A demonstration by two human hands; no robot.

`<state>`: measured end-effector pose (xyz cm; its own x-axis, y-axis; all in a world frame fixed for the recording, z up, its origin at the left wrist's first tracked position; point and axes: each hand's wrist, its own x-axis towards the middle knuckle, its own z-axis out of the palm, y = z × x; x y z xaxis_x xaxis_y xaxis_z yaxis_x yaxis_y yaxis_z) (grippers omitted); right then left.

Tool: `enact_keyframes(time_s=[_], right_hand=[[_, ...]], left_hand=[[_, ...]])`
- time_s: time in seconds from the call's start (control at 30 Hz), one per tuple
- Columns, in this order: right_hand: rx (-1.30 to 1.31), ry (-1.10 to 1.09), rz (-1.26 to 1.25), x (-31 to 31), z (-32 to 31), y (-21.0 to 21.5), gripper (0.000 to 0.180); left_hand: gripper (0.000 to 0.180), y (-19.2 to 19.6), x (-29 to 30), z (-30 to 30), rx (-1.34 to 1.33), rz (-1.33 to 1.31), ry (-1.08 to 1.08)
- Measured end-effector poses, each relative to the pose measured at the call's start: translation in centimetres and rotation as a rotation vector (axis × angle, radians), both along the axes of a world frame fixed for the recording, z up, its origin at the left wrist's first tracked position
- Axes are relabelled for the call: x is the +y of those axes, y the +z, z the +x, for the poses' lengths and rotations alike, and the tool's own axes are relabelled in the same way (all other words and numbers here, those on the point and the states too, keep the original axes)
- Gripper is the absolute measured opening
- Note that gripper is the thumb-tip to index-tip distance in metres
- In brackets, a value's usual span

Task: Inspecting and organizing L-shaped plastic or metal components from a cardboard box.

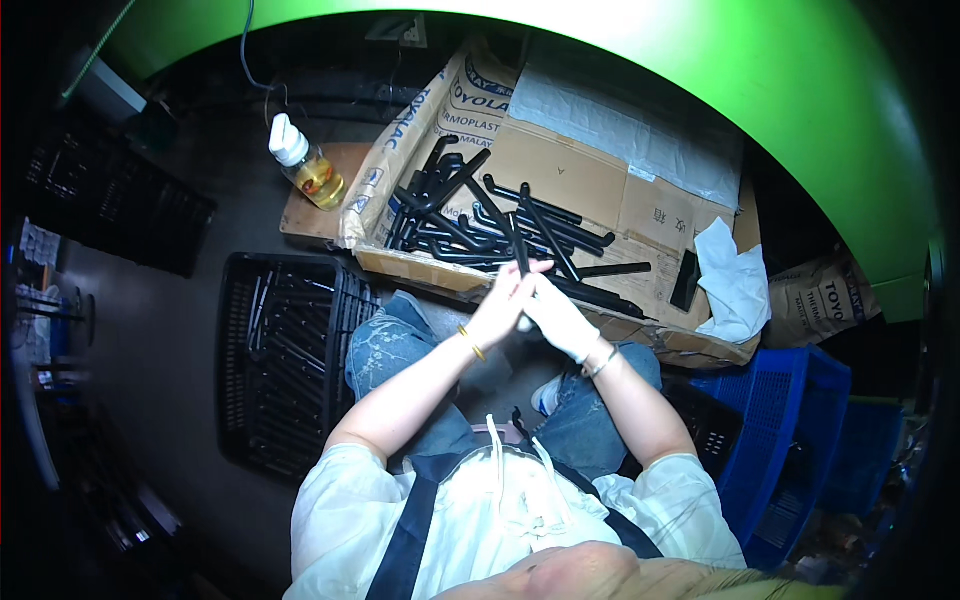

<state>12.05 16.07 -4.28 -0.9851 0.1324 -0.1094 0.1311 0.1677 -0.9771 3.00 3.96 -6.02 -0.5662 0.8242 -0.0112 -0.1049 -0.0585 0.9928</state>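
Both hands meet over the near edge of a shallow cardboard box (585,165). My left hand (500,308), bare with a yellow bracelet at the wrist, closes its fingers round a black handle-like bar (519,248). My right hand (562,318), in a white glove, presses on the same bar from the other side. The bar points up and away from me; its lower part is mostly hidden by the hands. Beyond them, a loose heap of similar black bars (470,235) with bent ends lies in the box. A white cloth or paper (733,285) drapes over the box's right side.
At left, a black crate (226,345) on the floor holds many more bars. A spray bottle (322,180) with yellow liquid stands left of the box. Blue plastic baskets (765,440) are at right. A green curved surface (850,110) overhangs the far side.
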Motion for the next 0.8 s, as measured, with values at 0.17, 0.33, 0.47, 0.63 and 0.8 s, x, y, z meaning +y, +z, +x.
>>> enact_keyframes(time_s=[0.17,0.33,0.47,0.63,0.8], right_hand=[[-0.094,-0.498,-0.588,1.9,4.2,0.8,0.029],[0.101,-0.778,-0.612,4.8,6.4,0.6,0.035],[0.158,-0.821,-0.582,6.3,5.9,-1.1,0.029],[0.136,-0.797,-0.624,7.1,6.3,-2.0,0.026],[0.039,-0.588,-0.441,6.1,7.4,-1.4,0.028]], left_hand=[[0.043,-1.8,0.8,-3.6,0.813,-0.160,0.084],[0.045,-6.0,1.1,-12.6,0.953,-1.056,-0.123],[0.048,-6.7,2.8,-14.8,1.102,-1.317,-0.317],[0.043,-5.0,1.6,-15.1,1.347,-1.092,-0.406],[0.033,4.7,-0.2,-10.2,1.249,-0.232,0.145]])
